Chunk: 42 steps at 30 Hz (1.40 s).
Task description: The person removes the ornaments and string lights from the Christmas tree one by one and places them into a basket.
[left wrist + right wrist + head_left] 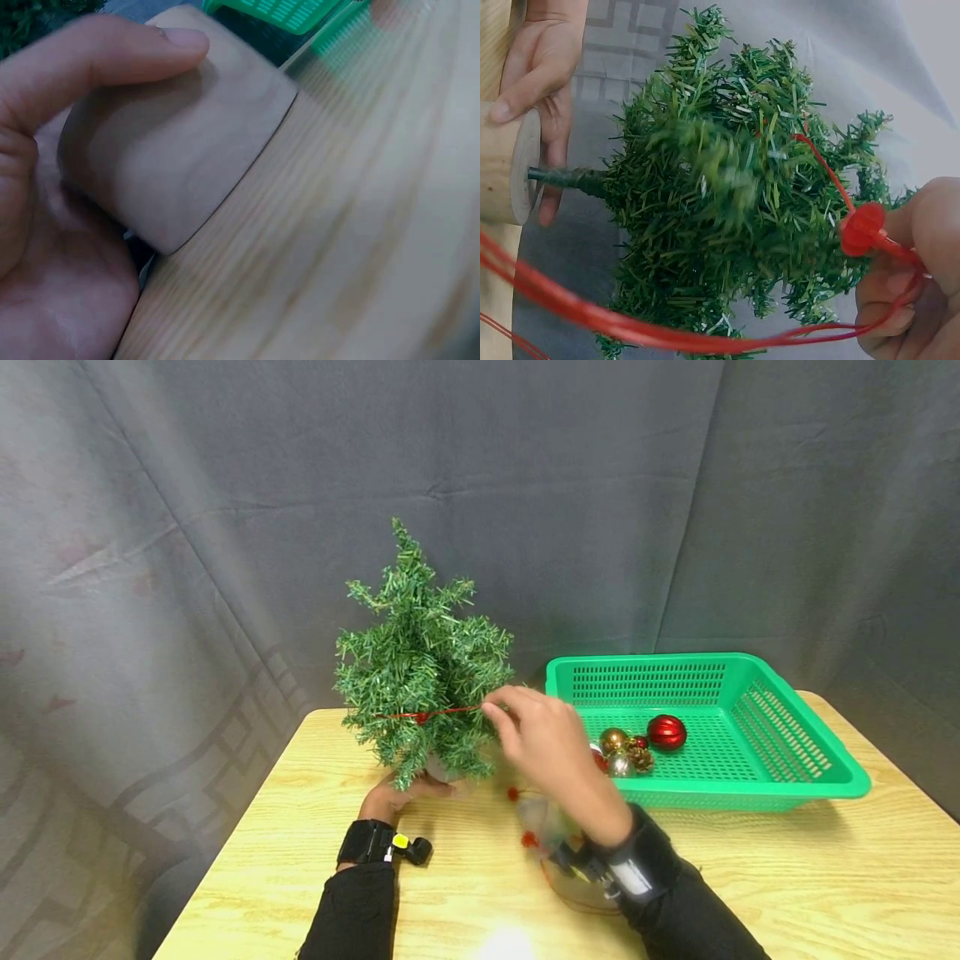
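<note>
A small artificial Christmas tree (423, 652) stands upright on a round wooden base (187, 150). My left hand (405, 793) grips that base low down, the thumb lying across its side in the left wrist view. To the right of the branches, my right hand (551, 747) pinches a thin red cord (459, 709) between thumb and fingers. The cord stretches across the front of the lower branches. A round red bead (862, 229) sits on it right beside the fingertips. More strands of the cord hang from the right hand. The cord's far end is hidden among the needles.
A green plastic basket (750, 786) stands at the right, holding a red ribbed ball (667, 732), a gold ball (613, 740), a silver ball (620, 765) and a pinecone (642, 759). Loose cord with red beads (530, 840) hangs blurred below the right hand. Grey cloth (562, 510) covers the background.
</note>
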Each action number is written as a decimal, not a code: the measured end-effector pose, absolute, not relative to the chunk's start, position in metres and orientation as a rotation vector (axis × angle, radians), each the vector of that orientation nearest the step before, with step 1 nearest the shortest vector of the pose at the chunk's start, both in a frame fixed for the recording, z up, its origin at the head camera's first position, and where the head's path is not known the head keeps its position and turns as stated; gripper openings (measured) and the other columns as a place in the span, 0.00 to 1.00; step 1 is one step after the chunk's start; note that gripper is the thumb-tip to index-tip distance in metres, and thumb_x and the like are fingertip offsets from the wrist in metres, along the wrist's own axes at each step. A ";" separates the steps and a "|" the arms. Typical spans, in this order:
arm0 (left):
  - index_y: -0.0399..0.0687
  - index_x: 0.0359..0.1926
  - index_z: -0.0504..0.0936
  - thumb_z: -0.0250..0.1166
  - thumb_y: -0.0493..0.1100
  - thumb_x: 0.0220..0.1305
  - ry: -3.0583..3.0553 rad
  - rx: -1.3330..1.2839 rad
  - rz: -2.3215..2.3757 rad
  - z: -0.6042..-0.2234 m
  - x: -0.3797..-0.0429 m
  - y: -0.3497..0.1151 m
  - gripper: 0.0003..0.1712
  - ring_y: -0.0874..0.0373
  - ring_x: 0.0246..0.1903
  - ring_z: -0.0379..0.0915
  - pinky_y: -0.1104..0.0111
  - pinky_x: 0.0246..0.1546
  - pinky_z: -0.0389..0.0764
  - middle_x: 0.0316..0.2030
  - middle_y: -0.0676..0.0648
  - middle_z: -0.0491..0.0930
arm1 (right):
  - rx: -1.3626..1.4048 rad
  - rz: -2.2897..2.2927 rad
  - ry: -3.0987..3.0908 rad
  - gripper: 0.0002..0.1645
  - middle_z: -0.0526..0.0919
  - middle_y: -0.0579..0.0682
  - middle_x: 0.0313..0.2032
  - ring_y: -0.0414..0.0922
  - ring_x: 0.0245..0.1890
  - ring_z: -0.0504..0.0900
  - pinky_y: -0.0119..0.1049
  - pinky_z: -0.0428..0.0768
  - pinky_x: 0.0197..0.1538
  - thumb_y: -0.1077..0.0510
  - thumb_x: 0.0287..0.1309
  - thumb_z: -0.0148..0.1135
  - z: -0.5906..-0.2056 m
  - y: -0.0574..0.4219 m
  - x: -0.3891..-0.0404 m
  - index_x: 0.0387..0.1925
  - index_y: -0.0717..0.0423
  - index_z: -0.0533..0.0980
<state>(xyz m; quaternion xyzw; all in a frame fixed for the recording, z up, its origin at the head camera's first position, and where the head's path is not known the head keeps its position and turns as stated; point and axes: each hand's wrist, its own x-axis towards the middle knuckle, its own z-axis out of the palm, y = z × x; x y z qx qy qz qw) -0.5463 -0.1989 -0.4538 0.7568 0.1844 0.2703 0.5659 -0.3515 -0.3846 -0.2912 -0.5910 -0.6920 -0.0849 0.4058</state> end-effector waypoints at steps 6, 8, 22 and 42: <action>0.71 0.79 0.39 0.77 0.30 0.43 0.528 1.749 0.598 -0.454 -0.553 -0.200 0.74 0.48 0.77 0.43 0.48 0.76 0.47 0.80 0.53 0.45 | -1.485 -0.228 -1.750 0.08 0.88 0.46 0.34 0.33 0.18 0.68 0.26 0.70 0.22 0.55 0.66 0.61 -0.290 -0.385 -0.351 0.42 0.52 0.84; 0.73 0.79 0.40 0.77 0.28 0.41 0.521 1.736 0.614 -0.455 -0.553 -0.199 0.75 0.49 0.77 0.41 0.49 0.76 0.44 0.80 0.54 0.44 | -1.485 -0.223 -1.748 0.08 0.87 0.46 0.35 0.34 0.20 0.71 0.27 0.72 0.25 0.56 0.66 0.61 -0.290 -0.385 -0.351 0.42 0.52 0.84; 0.63 0.80 0.44 0.75 0.28 0.39 0.477 1.763 0.633 -0.459 -0.553 -0.199 0.72 0.46 0.73 0.53 0.68 0.63 0.69 0.79 0.45 0.47 | -1.544 -0.076 -1.745 0.10 0.80 0.50 0.38 0.40 0.32 0.74 0.32 0.80 0.37 0.62 0.69 0.55 -0.290 -0.384 -0.351 0.46 0.60 0.79; 0.56 0.80 0.47 0.76 0.30 0.41 0.540 1.743 0.597 -0.456 -0.554 -0.200 0.68 0.58 0.70 0.56 0.73 0.66 0.60 0.77 0.45 0.53 | -1.636 -0.046 -1.717 0.10 0.71 0.49 0.38 0.40 0.28 0.69 0.30 0.73 0.28 0.57 0.74 0.49 -0.291 -0.386 -0.350 0.47 0.54 0.76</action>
